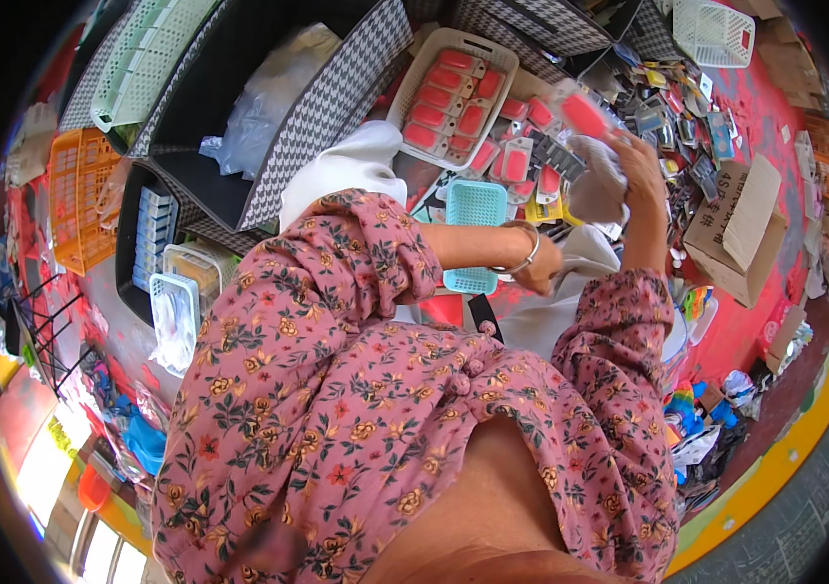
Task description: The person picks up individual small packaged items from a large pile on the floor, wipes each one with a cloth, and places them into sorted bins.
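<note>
My right hand is raised over the pile, its fingers closed on a grey-white cloth. A red pack on a pale card, blurred, is at its fingertips and looks held along with the cloth. My left hand, a bracelet at the wrist, reaches across beside my white trouser leg. Its fingers are curled together, and what they hold, if anything, is hidden. Under the left wrist is a turquoise basket. Beyond it, a cream basket holds several red carded packs.
Loose red packs and mixed small packaged goods are heaped ahead and to the right. An open cardboard box stands at right. On the left are houndstooth-patterned bins, an orange crate and a black wire rack.
</note>
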### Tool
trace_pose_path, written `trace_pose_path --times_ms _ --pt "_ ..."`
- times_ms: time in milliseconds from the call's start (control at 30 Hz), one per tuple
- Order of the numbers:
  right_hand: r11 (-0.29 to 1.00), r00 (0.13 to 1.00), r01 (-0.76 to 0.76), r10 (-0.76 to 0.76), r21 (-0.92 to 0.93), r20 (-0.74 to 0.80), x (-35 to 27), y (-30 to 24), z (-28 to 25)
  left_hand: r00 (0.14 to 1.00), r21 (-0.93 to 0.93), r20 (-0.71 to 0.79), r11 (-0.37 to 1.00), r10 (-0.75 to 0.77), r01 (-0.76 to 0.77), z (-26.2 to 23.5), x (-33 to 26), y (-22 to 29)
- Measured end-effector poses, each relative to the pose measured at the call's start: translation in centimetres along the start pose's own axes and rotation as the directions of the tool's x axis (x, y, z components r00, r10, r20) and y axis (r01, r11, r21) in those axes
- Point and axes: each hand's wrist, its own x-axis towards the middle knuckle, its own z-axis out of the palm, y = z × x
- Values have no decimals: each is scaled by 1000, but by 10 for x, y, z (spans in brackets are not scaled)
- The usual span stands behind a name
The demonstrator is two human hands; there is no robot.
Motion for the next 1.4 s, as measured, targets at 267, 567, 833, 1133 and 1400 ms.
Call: trace_pose_path --times_ms 267,567,833,1133,1400 --pt "906 979 96 -11 -413 203 46 44 75 971 250 119 953 -209 174 8 -13 0" --pt "256 775 625 -95 -737 624 112 120 137 952 298 144 929 -271 219 20 -16 4" --pt "-185 710 691 -6 -699 704 114 156 189 942 306 137 917 -307 255 24 -18 -1" --pt "264 917 396 -156 -879 366 124 168 169 938 334 120 903 -326 271 26 -15 -6" --pt "370 944 254 109 -894 313 123 152 175 910 246 149 906 -387 345 22 1 -8"
